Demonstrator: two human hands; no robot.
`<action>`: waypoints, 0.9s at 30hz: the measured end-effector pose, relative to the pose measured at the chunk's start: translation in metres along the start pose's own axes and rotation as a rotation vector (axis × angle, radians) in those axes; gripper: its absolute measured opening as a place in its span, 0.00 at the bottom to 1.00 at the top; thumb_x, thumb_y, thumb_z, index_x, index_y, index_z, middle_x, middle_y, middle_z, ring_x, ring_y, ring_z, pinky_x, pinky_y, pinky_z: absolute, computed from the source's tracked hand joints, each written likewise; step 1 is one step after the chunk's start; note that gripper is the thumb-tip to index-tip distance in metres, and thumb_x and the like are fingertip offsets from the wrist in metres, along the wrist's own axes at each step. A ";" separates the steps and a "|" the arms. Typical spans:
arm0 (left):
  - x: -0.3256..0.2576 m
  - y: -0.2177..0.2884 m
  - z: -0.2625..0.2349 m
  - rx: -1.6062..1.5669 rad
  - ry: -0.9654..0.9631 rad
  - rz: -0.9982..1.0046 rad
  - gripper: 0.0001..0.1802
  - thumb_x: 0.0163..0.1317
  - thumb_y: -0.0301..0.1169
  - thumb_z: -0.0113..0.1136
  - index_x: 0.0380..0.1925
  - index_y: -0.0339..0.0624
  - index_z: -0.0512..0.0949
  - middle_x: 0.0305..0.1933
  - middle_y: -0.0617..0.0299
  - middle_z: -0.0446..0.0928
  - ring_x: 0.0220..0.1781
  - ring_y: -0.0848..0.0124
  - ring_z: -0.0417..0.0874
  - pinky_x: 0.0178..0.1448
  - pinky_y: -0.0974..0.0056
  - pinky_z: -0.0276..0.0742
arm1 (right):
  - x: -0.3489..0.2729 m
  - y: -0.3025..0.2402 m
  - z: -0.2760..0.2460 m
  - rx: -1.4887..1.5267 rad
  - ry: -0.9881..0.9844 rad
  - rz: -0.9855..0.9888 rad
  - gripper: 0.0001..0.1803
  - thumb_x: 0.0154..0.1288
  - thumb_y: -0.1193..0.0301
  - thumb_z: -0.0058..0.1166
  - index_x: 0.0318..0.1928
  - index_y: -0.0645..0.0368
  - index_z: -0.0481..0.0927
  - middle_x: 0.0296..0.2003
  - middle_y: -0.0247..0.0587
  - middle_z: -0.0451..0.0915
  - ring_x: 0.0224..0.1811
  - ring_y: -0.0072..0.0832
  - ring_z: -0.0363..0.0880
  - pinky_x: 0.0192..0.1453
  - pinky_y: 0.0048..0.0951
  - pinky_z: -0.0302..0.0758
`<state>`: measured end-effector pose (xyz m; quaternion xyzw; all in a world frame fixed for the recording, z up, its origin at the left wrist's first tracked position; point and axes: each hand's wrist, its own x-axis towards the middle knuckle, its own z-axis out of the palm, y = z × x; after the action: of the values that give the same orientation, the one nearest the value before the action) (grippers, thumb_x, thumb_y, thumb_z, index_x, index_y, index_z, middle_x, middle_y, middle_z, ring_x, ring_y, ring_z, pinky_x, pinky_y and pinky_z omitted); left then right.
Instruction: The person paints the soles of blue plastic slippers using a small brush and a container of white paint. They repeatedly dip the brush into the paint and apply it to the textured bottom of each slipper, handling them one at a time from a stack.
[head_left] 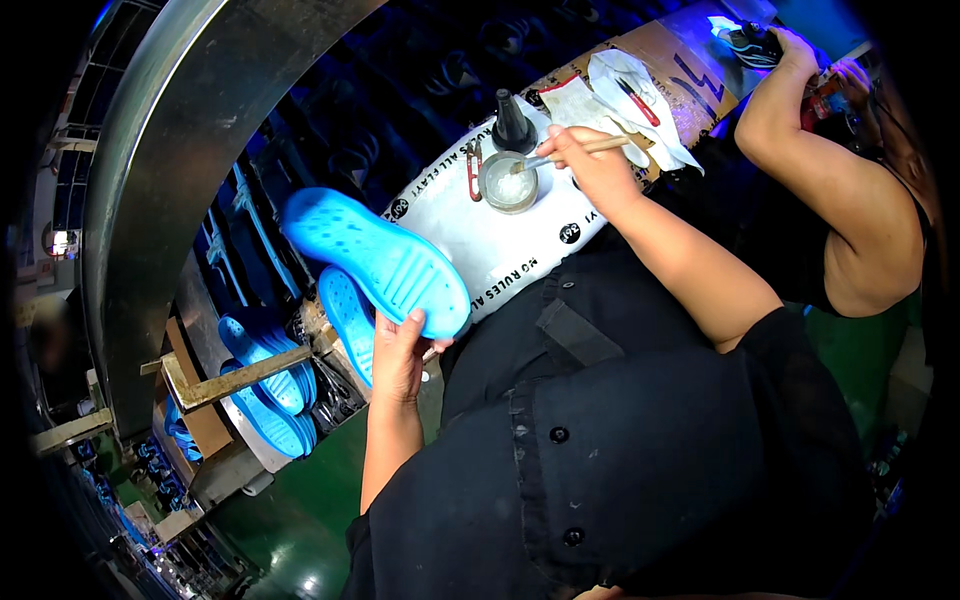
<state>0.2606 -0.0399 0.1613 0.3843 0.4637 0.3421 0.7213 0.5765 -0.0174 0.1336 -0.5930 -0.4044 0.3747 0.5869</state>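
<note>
My left hand point(400, 362) is closed on the heel end of a blue shoe insole point(400, 262), tilted with its grooved, dimpled side up. A second blue insole point(345, 310) shows just below it; I cannot tell whether my fingers hold that one too. In my right hand point(597, 168) is a wooden-handled brush point(590, 147), gripped between thumb and fingers. Its bristles dip into a small round jar point(508, 186) with whitish stuff inside. Directly behind the jar stands a black cone-shaped bottle point(511, 125).
Printed white sheeting point(520, 240) covers the work surface. Red-handled snips point(473, 170) lie left of the jar, and a white cloth point(640, 105) lies beyond. More blue insoles point(275, 370) are stacked at left near a wooden bar point(245, 377). A co-worker's arm point(800, 120) handles a dark shoe point(752, 45).
</note>
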 end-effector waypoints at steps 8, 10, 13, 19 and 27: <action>0.012 0.014 0.053 0.275 0.179 0.393 0.25 0.59 0.22 0.56 0.54 0.31 0.59 0.45 0.50 0.74 0.37 0.66 0.81 0.36 0.65 0.81 | -0.048 -0.060 -0.011 0.127 -0.169 -0.085 0.20 0.71 0.61 0.44 0.33 0.65 0.82 0.28 0.37 0.81 0.31 0.21 0.76 0.41 0.23 0.72; 0.016 0.009 0.055 0.380 0.172 0.486 0.25 0.59 0.21 0.57 0.53 0.32 0.59 0.43 0.49 0.74 0.34 0.66 0.81 0.34 0.65 0.81 | -0.063 -0.083 -0.005 -0.071 -0.281 -0.313 0.18 0.70 0.66 0.44 0.28 0.64 0.81 0.24 0.38 0.80 0.29 0.26 0.76 0.50 0.32 0.69; 0.016 0.010 0.069 0.377 0.213 0.578 0.21 0.56 0.23 0.60 0.49 0.32 0.67 0.42 0.54 0.77 0.41 0.69 0.80 0.47 0.66 0.76 | -0.066 -0.087 0.000 -0.280 -0.291 -0.633 0.14 0.65 0.70 0.48 0.25 0.59 0.81 0.22 0.36 0.79 0.28 0.31 0.76 0.53 0.38 0.67; 0.009 0.017 0.081 0.407 0.188 0.680 0.19 0.54 0.23 0.61 0.45 0.30 0.69 0.39 0.55 0.78 0.39 0.70 0.81 0.47 0.66 0.75 | -0.066 -0.082 0.009 -0.330 -0.256 -0.753 0.11 0.61 0.70 0.54 0.23 0.58 0.81 0.19 0.36 0.76 0.25 0.32 0.73 0.42 0.31 0.67; 0.010 0.018 0.080 0.468 0.237 0.749 0.18 0.52 0.21 0.61 0.43 0.31 0.70 0.37 0.55 0.78 0.37 0.70 0.81 0.45 0.67 0.75 | -0.063 -0.081 0.007 -0.281 -0.201 -0.742 0.11 0.60 0.69 0.55 0.21 0.57 0.80 0.18 0.36 0.75 0.24 0.33 0.73 0.41 0.32 0.67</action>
<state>0.3361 -0.0422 0.1947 0.6364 0.4369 0.5069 0.3838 0.5420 -0.0739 0.2121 -0.4417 -0.6934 0.1348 0.5531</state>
